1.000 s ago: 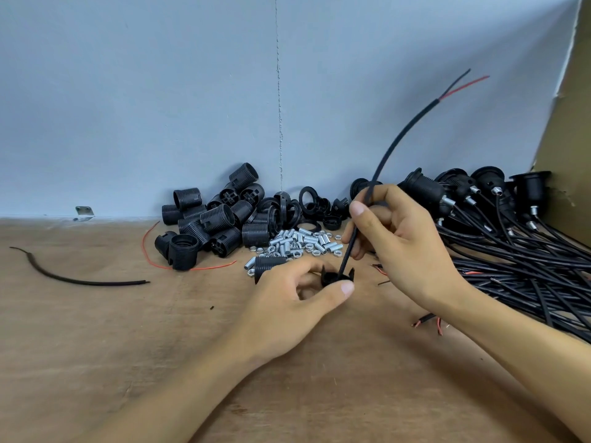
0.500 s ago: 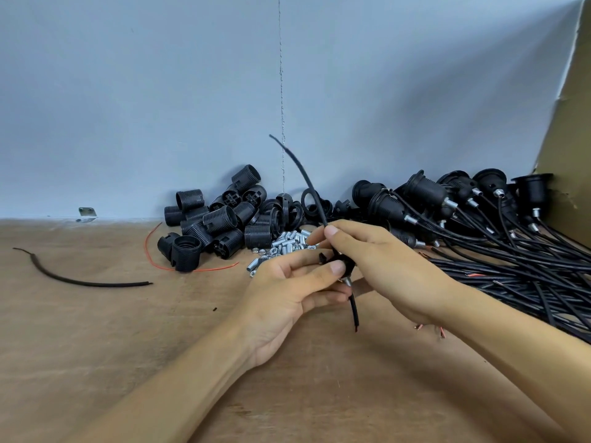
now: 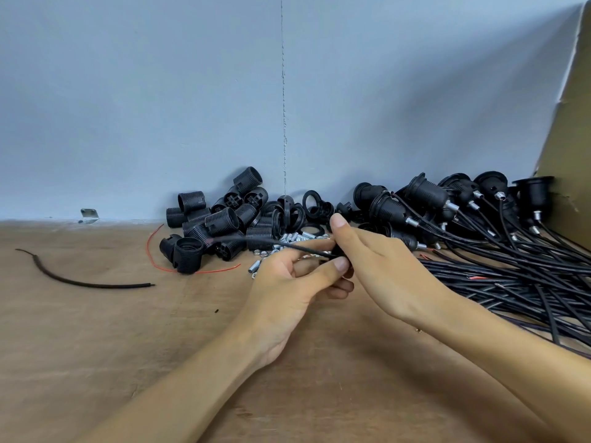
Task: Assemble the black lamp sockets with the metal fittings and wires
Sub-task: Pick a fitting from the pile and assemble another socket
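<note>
My left hand (image 3: pixel 289 286) and my right hand (image 3: pixel 374 260) meet over the middle of the wooden table (image 3: pixel 96 340). Between their fingertips sits a small black socket part (image 3: pixel 339 253), mostly hidden. A black wire (image 3: pixel 265 243) runs out of it leftward, nearly level, and looks blurred. My left thumb and fingers pinch the part from below; my right thumb and fingers pinch it from above. Behind the hands lie a pile of black threaded sockets (image 3: pixel 220 220) and a heap of small metal fittings (image 3: pixel 287 239).
Assembled sockets with long black wires (image 3: pixel 499 251) fill the right side up to a cardboard wall (image 3: pixel 572 155). A loose black wire piece (image 3: pixel 80 281) lies at the left, a thin red wire (image 3: pixel 179 268) near the sockets. A blue wall stands behind.
The wire has swung from pointing up to lying almost level toward the left. Both hands stay together on the small part, slightly higher than before.
</note>
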### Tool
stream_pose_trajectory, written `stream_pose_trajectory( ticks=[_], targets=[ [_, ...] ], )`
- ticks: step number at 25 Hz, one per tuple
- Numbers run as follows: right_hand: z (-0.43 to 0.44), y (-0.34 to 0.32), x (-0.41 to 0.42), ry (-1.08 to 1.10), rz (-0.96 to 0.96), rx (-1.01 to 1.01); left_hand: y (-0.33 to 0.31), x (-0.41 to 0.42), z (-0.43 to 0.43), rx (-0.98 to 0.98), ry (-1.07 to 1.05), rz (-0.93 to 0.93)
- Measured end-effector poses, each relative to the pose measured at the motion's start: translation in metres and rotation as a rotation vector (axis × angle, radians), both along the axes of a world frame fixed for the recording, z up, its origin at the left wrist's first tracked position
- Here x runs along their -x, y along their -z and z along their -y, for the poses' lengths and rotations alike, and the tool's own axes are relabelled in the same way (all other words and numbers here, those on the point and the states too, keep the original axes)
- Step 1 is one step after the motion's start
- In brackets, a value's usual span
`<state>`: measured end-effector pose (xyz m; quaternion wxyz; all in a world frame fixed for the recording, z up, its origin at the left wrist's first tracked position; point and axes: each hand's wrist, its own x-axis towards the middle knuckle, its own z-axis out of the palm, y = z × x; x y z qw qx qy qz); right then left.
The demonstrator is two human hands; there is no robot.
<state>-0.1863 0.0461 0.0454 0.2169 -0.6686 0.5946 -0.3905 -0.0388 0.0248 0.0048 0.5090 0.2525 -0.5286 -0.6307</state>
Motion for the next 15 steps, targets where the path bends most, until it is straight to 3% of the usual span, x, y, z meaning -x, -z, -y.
stream_pose_trajectory(
  ticks=[7, 15],
  targets=[
    [0.008, 0.013, 0.016, 0.241, -0.318, 0.183, 0.0, -0.003, 0.001, -0.049, -0.046, -0.08],
    [0.026, 0.011, 0.045, 0.398, -0.784, 0.334, 0.005, -0.008, 0.005, -0.04, -0.19, 0.003]
  ],
)
